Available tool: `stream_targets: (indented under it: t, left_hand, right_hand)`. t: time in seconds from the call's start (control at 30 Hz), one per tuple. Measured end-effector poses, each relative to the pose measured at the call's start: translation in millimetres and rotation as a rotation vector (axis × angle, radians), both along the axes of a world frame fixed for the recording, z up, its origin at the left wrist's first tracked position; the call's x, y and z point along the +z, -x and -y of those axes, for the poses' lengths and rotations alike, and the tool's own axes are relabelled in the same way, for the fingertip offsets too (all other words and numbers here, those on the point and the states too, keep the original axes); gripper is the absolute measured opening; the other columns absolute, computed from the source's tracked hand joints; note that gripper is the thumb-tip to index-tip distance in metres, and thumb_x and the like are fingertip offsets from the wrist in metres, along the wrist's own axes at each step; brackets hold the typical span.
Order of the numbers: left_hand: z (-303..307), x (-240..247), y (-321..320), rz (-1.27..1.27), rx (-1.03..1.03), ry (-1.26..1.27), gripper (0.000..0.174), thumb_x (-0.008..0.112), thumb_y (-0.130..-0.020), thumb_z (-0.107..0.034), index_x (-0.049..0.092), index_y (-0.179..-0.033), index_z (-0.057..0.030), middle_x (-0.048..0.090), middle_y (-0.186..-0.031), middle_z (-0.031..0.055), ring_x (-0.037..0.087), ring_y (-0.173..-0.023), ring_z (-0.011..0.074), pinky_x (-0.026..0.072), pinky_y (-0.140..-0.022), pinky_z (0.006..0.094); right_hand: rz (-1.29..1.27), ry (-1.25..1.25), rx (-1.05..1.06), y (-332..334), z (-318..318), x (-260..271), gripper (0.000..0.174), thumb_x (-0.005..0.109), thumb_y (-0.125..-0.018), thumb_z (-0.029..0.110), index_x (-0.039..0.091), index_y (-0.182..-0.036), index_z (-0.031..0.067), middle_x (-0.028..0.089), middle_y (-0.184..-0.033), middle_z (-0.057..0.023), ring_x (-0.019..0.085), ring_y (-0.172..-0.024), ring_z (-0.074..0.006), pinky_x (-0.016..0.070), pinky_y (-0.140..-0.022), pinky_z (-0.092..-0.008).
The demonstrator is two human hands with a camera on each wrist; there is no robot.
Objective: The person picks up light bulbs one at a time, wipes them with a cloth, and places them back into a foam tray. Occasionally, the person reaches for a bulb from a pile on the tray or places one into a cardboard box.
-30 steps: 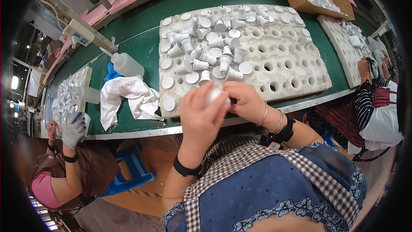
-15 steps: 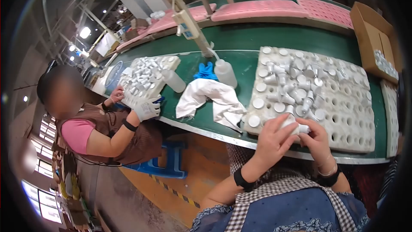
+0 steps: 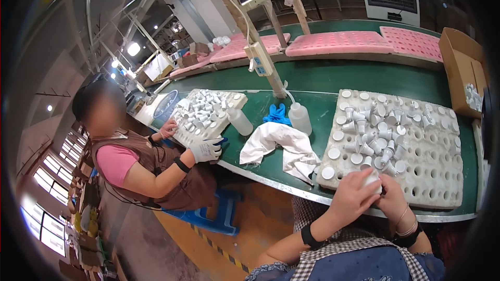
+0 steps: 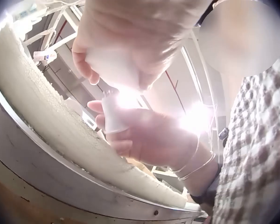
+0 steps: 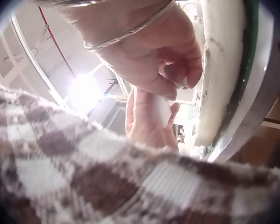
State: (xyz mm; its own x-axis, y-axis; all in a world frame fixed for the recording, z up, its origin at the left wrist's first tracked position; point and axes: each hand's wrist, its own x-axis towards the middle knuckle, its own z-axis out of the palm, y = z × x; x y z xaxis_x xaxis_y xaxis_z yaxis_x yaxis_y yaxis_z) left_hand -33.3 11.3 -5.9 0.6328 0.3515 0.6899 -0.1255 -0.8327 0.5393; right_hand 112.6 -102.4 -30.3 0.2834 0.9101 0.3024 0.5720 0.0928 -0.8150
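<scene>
My left hand point(image 3: 354, 196) and right hand point(image 3: 393, 200) meet over the front edge of a pale foam board point(image 3: 437, 182). The left grips a smooth white bulb cover point(image 4: 114, 70), partly wrapped by the palm and fingers. In my right hand, with bangles at its wrist, is a white cup-shaped bulb housing point(image 4: 113, 114). The two pieces are close together, the cover above the housing in the left wrist view. Just beyond my hands, many white bulb housings point(image 3: 367, 148) lie heaped on the board's left half, and white discs point(image 3: 328, 173) sit in its holes.
Left of the board are a white cloth point(image 3: 263, 140), a squeeze bottle point(image 3: 300, 118), a blue crumpled item point(image 3: 277, 114) and a second bottle point(image 3: 239, 121). A person point(image 3: 140, 161) with one gloved hand works at another filled board point(image 3: 205, 106). A cardboard box point(image 3: 463, 67) stands back right.
The head view has swung left, bringing the neighbouring person and far bench into sight. Both hands stay together in front of the board with the white pieces between them.
</scene>
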Motion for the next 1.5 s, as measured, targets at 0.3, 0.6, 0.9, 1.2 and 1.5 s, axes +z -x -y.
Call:
stream_targets:
  t: [0.3, 0.6, 0.9, 1.2, 1.5]
  left_hand:
    - [-12.0, -20.7, 2.3, -0.088, 0.095, 0.151, 0.037, 0.069, -0.083, -0.020, 0.063, -0.118, -0.0091, 0.057, -0.122, 0.0174, 0.056, -0.108, 0.0357, 0.0453, -0.092, 0.0406]
    - [-5.1, -12.6, 6.0, -0.198, -0.072, 0.509, 0.033, 0.070, -0.083, -0.015, 0.062, -0.112, -0.0021, 0.065, -0.104, 0.0120, 0.062, -0.094, 0.0253, 0.0481, -0.083, 0.0323]
    - [5.1, 16.1, 10.6, 0.007, -0.020, -0.160, 0.038, 0.072, -0.079, -0.013, 0.063, -0.116, -0.0059, 0.057, -0.120, 0.0180, 0.057, -0.106, 0.0338, 0.0456, -0.089, 0.0400]
    - [-12.5, -10.1, 5.8, -0.130, -0.252, 0.405, 0.034, 0.073, -0.078, -0.011, 0.064, -0.110, -0.0039, 0.062, -0.108, 0.0134, 0.061, -0.094, 0.0274, 0.0479, -0.082, 0.0347]
    - [-11.3, -18.9, 2.7, -0.197, -0.154, 0.683, 0.034, 0.072, -0.081, -0.017, 0.064, -0.111, -0.0021, 0.064, -0.103, 0.0114, 0.062, -0.096, 0.0217, 0.0475, -0.084, 0.0319]
  right_hand:
    - [-0.296, 0.018, -0.125, 15.7, 4.7, 27.7, 0.069, 0.066, -0.074, -0.004, 0.041, -0.139, -0.0011, 0.057, -0.095, -0.0070, 0.057, -0.077, -0.0109, 0.0483, -0.068, -0.0236]
    - [-0.041, -0.092, -0.027, 17.9, 6.6, 26.3, 0.068, 0.069, -0.075, -0.003, 0.042, -0.138, 0.0004, 0.061, -0.101, -0.0117, 0.062, -0.078, -0.0194, 0.0514, -0.068, -0.0275]
    - [-0.959, 0.068, 0.093, 18.4, 13.5, 33.5, 0.046, 0.044, -0.099, 0.020, 0.036, -0.142, 0.0061, 0.054, -0.089, -0.0065, 0.050, -0.062, -0.0111, 0.0539, -0.056, -0.0297]
    - [-1.219, 0.177, 0.210, 9.4, 14.4, 20.6, 0.046, 0.037, -0.102, 0.032, 0.037, -0.141, 0.0077, 0.054, -0.083, -0.0081, 0.045, -0.056, -0.0105, 0.0519, -0.047, -0.0310]
    - [0.254, -0.229, 0.008, 14.9, 1.6, 38.8, 0.048, 0.058, -0.088, 0.003, 0.045, -0.135, 0.0025, 0.059, -0.091, -0.0095, 0.060, -0.070, -0.0133, 0.0508, -0.065, -0.0267]
